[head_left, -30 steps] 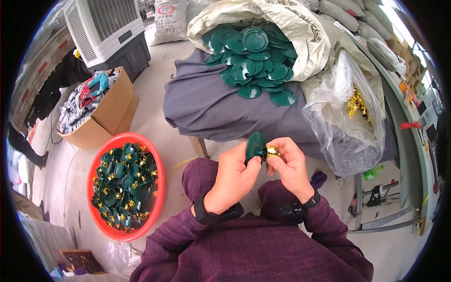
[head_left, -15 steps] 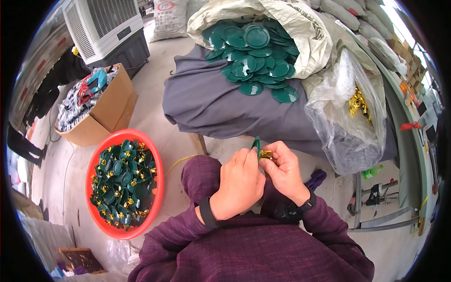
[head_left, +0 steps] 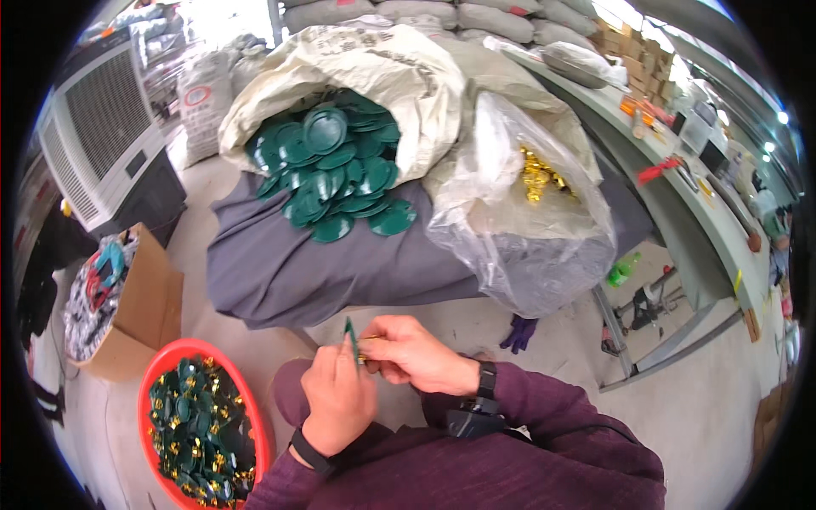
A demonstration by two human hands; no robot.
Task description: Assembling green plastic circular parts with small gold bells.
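My left hand (head_left: 338,393) pinches a green round disc (head_left: 350,333), which stands edge-on between its fingers. Close against it, my right hand (head_left: 416,350) grips a small gold piece (head_left: 365,348), mostly covered by the fingers and touching the disc's face, as far as can be seen. Beyond my hands, a pile of loose green discs (head_left: 340,183) spills from a cream woven sack (head_left: 416,81) onto a grey cloth (head_left: 255,268). To its right, more gold pieces (head_left: 540,178) lie in a clear plastic bag (head_left: 535,268).
At lower left stands a red tub (head_left: 262,416) of green discs with gold pieces on them. Behind it are a cardboard box (head_left: 149,314) and an air cooler (head_left: 110,127). A long bench (head_left: 629,127) runs along the right; a purple glove (head_left: 518,333) lies on the floor.
My view has tilted up and turned right, so the scene sits lower and further left. Both hands still hold the disc and gold piece together.
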